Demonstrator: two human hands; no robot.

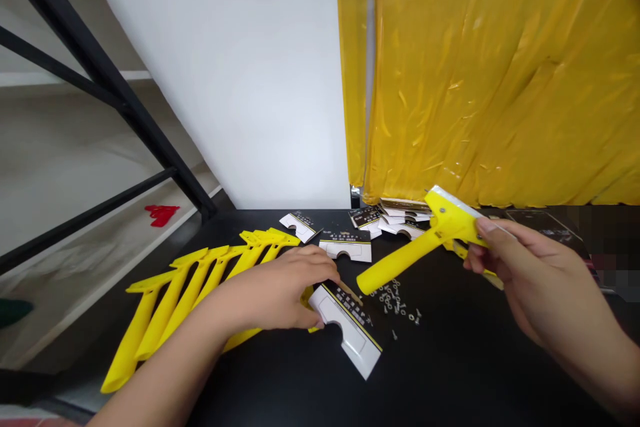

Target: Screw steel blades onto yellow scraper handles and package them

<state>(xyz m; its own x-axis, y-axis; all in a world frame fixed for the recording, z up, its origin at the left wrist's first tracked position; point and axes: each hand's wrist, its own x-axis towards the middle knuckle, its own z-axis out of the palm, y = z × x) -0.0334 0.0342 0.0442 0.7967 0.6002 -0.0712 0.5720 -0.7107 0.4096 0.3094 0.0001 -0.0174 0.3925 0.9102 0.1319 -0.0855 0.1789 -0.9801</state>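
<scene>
Both hands are busy over a black table (450, 373): the right hand (520, 273) grips a yellow scraper (420, 247) above scattered screws (395, 300), the left hand (275, 287) curls onto a yellow handle (306, 298) beside a white card (347, 340)

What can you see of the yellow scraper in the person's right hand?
The yellow scraper looks like moulded plastic, with a long tapered handle and a wider head. A thin metal blade runs along the head's far edge, and a dark round screw sits in its face. The right hand pinches the head between thumb and fingers, holding the tool tilted above the black table, its handle end angled down over loose small screws.
</scene>
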